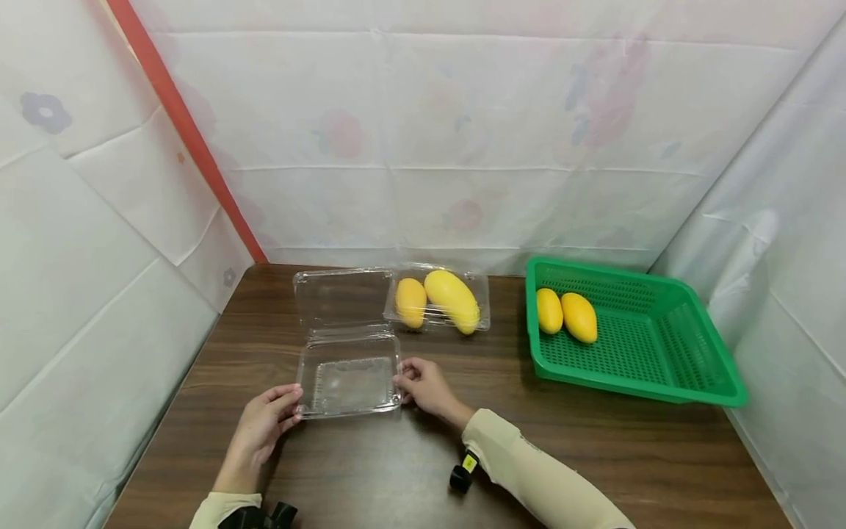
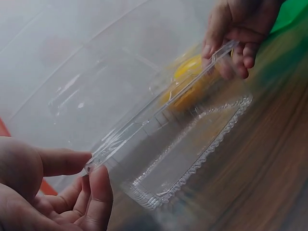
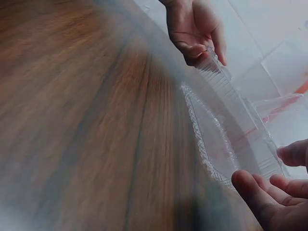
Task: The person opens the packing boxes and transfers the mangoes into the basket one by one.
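Note:
An empty clear plastic clamshell container [image 1: 352, 382] lies with its lid [image 1: 344, 297] folded back toward the wall. My left hand [image 1: 263, 426] pinches its left rim near the front corner between thumb and fingers. On the opposite side my right hand [image 1: 428, 386] grips the right rim. In the left wrist view the ridged base of the container [image 2: 168, 168] shows just over the wooden surface. A second clear container [image 1: 485, 301] stands behind the right hand, with two yellow mangoes [image 1: 411, 303] in it, one larger than the other.
At the right stands a green plastic basket [image 1: 634, 389] with two mangoes [image 1: 579, 318] at its left end. The brown wooden table [image 1: 476, 367] meets a white patterned sheet [image 1: 423, 147] at the back and sides. A red strip [image 1: 192, 132] runs up the left corner.

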A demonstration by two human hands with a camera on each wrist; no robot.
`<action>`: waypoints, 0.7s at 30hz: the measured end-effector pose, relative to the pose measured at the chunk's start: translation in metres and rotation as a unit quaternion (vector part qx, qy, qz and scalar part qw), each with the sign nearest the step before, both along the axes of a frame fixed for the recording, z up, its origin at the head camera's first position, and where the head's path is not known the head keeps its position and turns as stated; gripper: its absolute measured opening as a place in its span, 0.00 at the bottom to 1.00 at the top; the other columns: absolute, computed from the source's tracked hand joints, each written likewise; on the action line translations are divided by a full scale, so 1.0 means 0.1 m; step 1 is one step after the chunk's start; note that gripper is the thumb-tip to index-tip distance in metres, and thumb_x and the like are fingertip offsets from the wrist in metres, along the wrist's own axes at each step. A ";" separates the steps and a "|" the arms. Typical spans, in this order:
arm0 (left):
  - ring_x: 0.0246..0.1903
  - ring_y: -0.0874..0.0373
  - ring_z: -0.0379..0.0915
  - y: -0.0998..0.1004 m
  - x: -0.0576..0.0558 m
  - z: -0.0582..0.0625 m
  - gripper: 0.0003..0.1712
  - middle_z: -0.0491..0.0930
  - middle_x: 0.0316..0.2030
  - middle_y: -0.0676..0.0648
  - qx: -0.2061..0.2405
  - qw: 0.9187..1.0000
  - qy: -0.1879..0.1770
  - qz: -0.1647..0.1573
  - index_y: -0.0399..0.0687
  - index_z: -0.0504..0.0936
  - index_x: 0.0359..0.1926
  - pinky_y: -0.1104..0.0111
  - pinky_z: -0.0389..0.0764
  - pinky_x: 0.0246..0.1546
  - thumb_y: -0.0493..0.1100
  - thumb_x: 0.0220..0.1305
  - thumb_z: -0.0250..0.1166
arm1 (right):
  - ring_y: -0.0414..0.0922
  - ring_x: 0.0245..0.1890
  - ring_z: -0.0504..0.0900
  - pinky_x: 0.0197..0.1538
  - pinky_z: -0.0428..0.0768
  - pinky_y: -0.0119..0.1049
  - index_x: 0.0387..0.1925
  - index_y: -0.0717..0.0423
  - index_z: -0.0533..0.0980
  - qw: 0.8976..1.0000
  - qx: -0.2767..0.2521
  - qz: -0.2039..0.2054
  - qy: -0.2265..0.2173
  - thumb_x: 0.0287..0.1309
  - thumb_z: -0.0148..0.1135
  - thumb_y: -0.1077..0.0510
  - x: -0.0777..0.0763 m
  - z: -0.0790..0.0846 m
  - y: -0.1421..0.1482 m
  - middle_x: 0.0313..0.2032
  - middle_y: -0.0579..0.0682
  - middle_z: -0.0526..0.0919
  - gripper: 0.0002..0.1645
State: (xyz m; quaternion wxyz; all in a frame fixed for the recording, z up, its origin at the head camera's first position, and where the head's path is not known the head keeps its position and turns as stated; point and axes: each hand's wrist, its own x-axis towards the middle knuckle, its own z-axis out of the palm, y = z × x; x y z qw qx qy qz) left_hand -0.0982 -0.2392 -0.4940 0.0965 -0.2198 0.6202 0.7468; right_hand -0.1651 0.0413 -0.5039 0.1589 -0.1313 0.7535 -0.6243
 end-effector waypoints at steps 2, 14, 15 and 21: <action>0.26 0.67 0.75 -0.09 -0.01 0.00 0.07 0.79 0.28 0.59 0.005 1.000 0.002 0.004 0.53 0.80 0.35 0.76 0.81 0.32 0.37 0.69 0.58 | 0.37 0.19 0.74 0.32 0.84 0.55 0.44 0.79 0.72 1.000 0.002 0.000 0.000 0.61 0.58 0.70 -0.03 -0.01 -0.09 0.31 0.73 0.80 0.13; 0.25 0.68 0.77 -0.45 -0.21 0.02 0.16 0.81 0.27 0.60 0.051 0.997 0.038 0.038 0.57 0.84 0.27 0.77 0.82 0.33 0.36 0.70 0.57 | 0.42 0.18 0.80 0.26 0.84 0.39 0.44 0.63 0.77 0.996 0.093 0.006 0.001 0.65 0.61 0.57 -0.48 0.06 -0.52 0.25 0.53 0.82 0.13; 0.25 0.68 0.78 -0.47 -0.23 0.02 0.17 0.81 0.27 0.60 0.055 0.997 0.038 0.041 0.57 0.84 0.26 0.77 0.82 0.32 0.35 0.70 0.57 | 0.42 0.18 0.80 0.26 0.84 0.38 0.44 0.62 0.78 0.995 0.101 0.008 0.000 0.65 0.61 0.56 -0.50 0.06 -0.55 0.24 0.52 0.82 0.13; 0.23 0.67 0.78 -0.68 -0.35 0.04 0.20 0.82 0.25 0.59 0.073 0.994 0.037 0.066 0.55 0.84 0.24 0.77 0.82 0.30 0.33 0.70 0.55 | 0.41 0.18 0.82 0.27 0.85 0.38 0.44 0.64 0.77 0.997 0.058 0.004 -0.051 0.64 0.61 0.60 -0.59 0.07 -0.83 0.25 0.53 0.83 0.11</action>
